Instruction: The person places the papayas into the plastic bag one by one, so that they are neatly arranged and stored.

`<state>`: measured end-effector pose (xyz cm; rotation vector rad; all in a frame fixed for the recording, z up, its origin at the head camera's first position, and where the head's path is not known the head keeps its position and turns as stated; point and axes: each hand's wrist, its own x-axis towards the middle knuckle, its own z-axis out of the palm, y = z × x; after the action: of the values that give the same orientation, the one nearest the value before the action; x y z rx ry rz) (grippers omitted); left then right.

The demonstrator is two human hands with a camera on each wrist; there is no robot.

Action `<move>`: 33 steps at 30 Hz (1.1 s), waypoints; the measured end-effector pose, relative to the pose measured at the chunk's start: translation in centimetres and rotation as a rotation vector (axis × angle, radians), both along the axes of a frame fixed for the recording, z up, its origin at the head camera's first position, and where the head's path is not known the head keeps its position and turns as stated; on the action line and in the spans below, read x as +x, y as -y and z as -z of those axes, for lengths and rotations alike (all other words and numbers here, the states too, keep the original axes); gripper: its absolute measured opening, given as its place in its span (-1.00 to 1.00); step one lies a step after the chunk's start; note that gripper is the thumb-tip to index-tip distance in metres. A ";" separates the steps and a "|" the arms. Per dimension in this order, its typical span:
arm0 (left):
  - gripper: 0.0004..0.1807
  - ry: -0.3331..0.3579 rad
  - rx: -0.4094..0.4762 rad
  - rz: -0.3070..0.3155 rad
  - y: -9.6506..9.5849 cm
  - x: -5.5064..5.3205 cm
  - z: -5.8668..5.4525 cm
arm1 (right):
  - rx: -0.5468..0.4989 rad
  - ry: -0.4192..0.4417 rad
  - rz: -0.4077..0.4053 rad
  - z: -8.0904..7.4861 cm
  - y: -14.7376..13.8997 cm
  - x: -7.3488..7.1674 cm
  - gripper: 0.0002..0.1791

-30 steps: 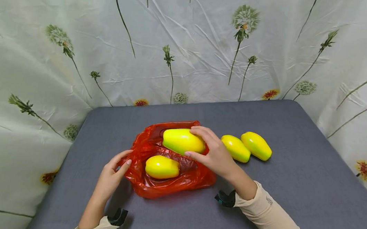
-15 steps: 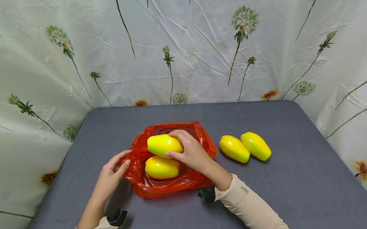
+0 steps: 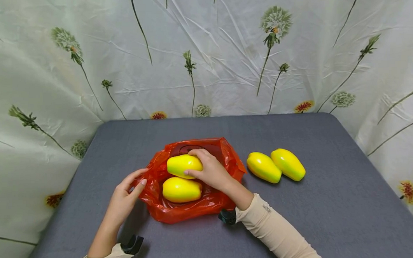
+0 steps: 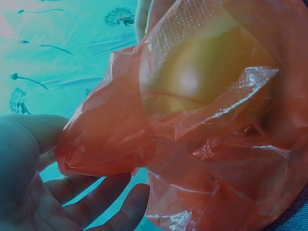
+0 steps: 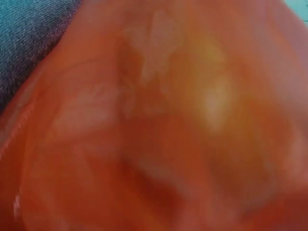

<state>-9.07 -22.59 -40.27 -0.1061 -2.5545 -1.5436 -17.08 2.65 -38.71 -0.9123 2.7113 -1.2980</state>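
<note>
A red plastic bag (image 3: 174,216) lies with its mouth spread wide. My left hand (image 3: 125,197) pinches the bag's left rim between thumb and fingers; the left wrist view shows the gathered film (image 4: 79,149) there. Inside the bag, my right hand (image 3: 211,171) grips a yellow-green papaya (image 3: 179,165) by its right end, thumb on the near side. Just in front of it another papaya (image 3: 181,190) lies in the bag, lengthwise alongside. In the right wrist view, blurred red film covers nearly everything, and a yellow papaya shows dimly through it.
Two more papayas, a nearer one (image 3: 263,168) and a farther one (image 3: 288,164), lie side by side on the grey table (image 3: 332,198) right of the bag. A flower-printed curtain (image 3: 227,60) hangs behind the table and at both sides.
My right hand has carried its papaya leftward and down into the bag, behind the one lying there. The left hand has stayed at the rim.
</note>
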 end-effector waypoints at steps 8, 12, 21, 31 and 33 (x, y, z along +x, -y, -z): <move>-0.61 -0.002 0.003 -0.001 0.0 0.0 0.0 | 0.057 0.115 -0.038 0.5 0.4 0.0 -0.44; -0.61 -0.003 0.006 0.001 0.0 0.0 0.0 | 0.050 0.117 -0.058 0.3 0.5 0.1 -0.46; -0.61 0.006 0.000 0.001 0.0 0.1 0.0 | 0.054 0.082 -0.078 0.2 0.4 0.3 -0.52; -0.61 0.000 0.007 0.009 0.0 0.1 0.2 | -0.112 0.000 -0.093 -1.7 -0.7 1.5 -0.45; -0.61 0.002 0.007 0.007 0.0 0.1 0.2 | -0.154 -0.023 -0.103 -2.0 -1.1 1.7 -0.45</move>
<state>-9.00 -22.57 -40.43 -0.1128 -2.5530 -1.5551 -15.39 3.73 -36.67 -1.0700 2.5703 -1.5013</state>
